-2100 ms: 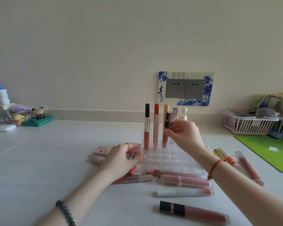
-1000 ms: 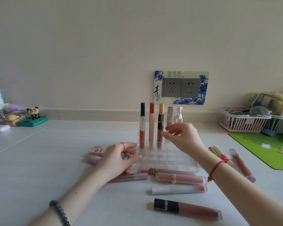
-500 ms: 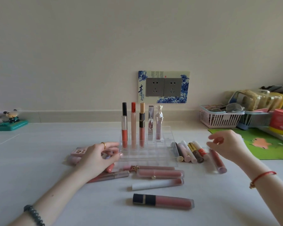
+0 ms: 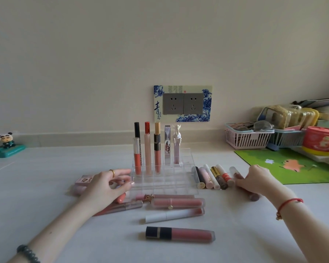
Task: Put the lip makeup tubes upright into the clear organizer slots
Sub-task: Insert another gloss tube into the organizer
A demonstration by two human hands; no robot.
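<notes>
Clear organizer [image 4: 165, 185] holds five tubes [image 4: 157, 149] upright; the left hand [image 4: 104, 186] steadies it, fingers loose. The right hand's [image 4: 256, 182] grip curls onto a dark red tube [image 4: 254, 196] lying on the counter [image 4: 46, 177]. Next, it needs upending into a free slot.

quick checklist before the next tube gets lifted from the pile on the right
1. Right grip on the dark red tube: ok, fingers curl over it while it lies on the table.
2. Left grip steadying the clear organizer: ok, fingertips touch its left wall.
3. Free slot: ok, only the back row is used and the rows in front are empty.
4. Five standing tubes upright: ok.
5. Neighbours clear of the pick: cannot tell, the orange-banded tube lies close beside it.
6. Cap tight on the dark red tube: cannot tell.
</notes>
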